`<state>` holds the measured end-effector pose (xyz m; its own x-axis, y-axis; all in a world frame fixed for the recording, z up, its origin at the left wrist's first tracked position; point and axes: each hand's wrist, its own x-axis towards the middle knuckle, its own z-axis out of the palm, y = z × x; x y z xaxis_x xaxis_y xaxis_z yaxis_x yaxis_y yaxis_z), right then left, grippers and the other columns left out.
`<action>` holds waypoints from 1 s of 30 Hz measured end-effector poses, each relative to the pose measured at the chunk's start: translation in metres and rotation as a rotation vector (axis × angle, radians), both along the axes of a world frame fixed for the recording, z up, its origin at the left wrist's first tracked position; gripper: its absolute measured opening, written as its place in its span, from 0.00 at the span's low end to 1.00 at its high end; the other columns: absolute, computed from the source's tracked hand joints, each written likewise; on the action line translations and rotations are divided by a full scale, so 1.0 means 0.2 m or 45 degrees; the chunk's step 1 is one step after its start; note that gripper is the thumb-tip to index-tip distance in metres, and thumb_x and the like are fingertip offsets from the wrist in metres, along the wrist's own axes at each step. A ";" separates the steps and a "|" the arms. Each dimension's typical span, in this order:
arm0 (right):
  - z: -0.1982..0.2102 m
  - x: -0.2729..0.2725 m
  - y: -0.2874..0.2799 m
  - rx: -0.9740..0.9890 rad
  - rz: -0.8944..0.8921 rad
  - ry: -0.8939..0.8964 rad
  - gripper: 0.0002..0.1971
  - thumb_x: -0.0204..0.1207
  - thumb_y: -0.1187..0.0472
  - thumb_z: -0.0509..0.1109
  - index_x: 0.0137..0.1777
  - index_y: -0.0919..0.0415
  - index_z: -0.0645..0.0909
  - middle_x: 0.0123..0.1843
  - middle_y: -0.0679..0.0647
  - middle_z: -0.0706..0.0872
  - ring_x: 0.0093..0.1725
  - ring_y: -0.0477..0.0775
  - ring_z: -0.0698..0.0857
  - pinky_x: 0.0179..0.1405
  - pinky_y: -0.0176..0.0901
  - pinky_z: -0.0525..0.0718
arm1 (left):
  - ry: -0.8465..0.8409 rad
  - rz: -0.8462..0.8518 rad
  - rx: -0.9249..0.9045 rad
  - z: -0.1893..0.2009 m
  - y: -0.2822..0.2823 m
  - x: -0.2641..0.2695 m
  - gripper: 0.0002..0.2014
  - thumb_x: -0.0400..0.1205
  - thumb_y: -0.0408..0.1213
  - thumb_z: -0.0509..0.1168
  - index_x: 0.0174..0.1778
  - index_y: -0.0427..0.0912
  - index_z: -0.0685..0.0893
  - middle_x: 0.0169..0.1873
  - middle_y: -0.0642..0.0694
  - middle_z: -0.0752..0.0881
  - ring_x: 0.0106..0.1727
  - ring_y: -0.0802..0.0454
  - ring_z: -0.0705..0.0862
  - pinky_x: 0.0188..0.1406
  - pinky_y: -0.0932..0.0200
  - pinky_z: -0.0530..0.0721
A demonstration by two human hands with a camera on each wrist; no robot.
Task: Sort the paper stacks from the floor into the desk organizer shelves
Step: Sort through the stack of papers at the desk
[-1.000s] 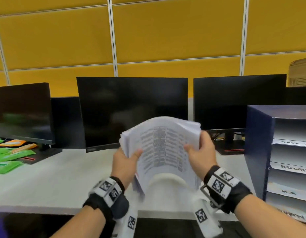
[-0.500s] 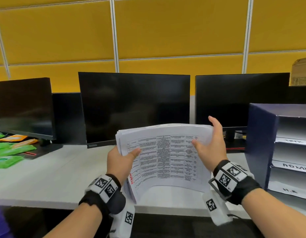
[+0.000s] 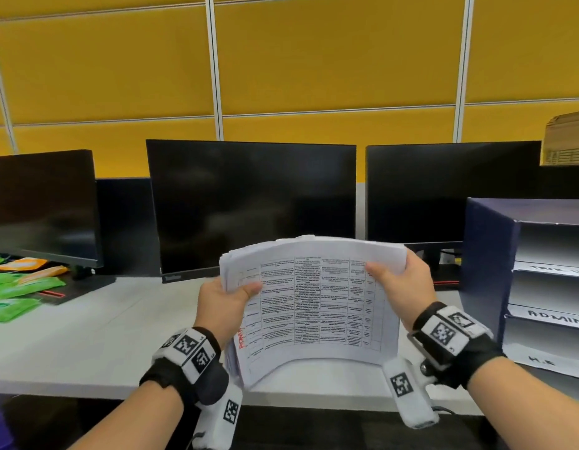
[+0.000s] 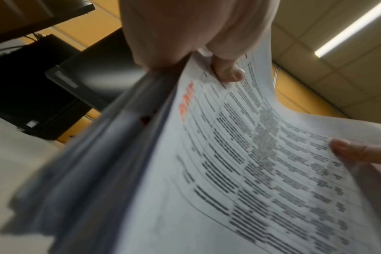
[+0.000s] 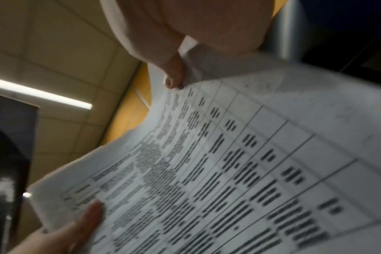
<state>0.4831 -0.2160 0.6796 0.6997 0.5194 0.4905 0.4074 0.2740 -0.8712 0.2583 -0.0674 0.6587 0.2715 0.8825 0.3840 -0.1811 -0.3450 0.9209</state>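
Both hands are on the paper stack (image 3: 317, 300), held up over the white worktop (image 3: 87, 336) in front of the middle monitor (image 3: 251, 206). Against half a second back, the right hand (image 3: 408, 287) has changed its hold: then its fingers were stretched up along the right edge, now they wrap behind the sheets with the thumb pressed on the printed table, a full grip. The left hand (image 3: 221, 303) keeps the same clasp on the left edge, thumb on top, fingers behind. A second back the stack bulged up in a hump; now the top page lies flatter and the grid of text reads across, with red lettering at the lower left corner. The bottom edge curls toward the person.

The left wrist view shows the thumb (image 4: 227, 72) clamping many loose sheets that fan out below it. The right wrist view is blurred, though its thumb (image 5: 174, 77) pinches the page edge.

Counting: one stack, two hands, three dark monitors in a row. One navy desk organizer (image 3: 489, 264) stands at the right, well clear of the stack, showing three readable shelf labels. Green and orange packets (image 3: 15, 287) lie at far left; their number is not clear.
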 end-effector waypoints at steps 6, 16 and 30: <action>0.08 -0.07 0.03 0.169 -0.028 -0.084 0.20 0.75 0.66 0.72 0.62 0.51 0.70 0.53 0.48 0.78 0.50 0.46 0.82 0.42 0.43 0.85 | -0.087 0.078 0.061 0.03 0.00 0.03 0.07 0.75 0.33 0.76 0.46 0.47 0.87 0.42 0.51 0.90 0.42 0.54 0.90 0.36 0.59 0.88; -0.09 0.07 0.05 -0.072 0.027 0.157 0.21 0.73 0.68 0.73 0.65 0.59 0.76 0.53 0.52 0.88 0.52 0.54 0.88 0.50 0.54 0.87 | 0.091 0.053 0.005 -0.05 0.04 -0.04 0.13 0.74 0.34 0.76 0.52 0.48 0.84 0.45 0.51 0.90 0.46 0.50 0.90 0.35 0.57 0.89; -0.05 -0.01 0.04 -0.087 0.002 0.117 0.21 0.76 0.72 0.68 0.67 0.59 0.73 0.56 0.51 0.83 0.54 0.51 0.83 0.47 0.46 0.83 | 0.056 0.064 0.011 -0.05 0.02 -0.01 0.13 0.77 0.32 0.74 0.57 0.45 0.86 0.48 0.50 0.90 0.49 0.49 0.90 0.48 0.48 0.90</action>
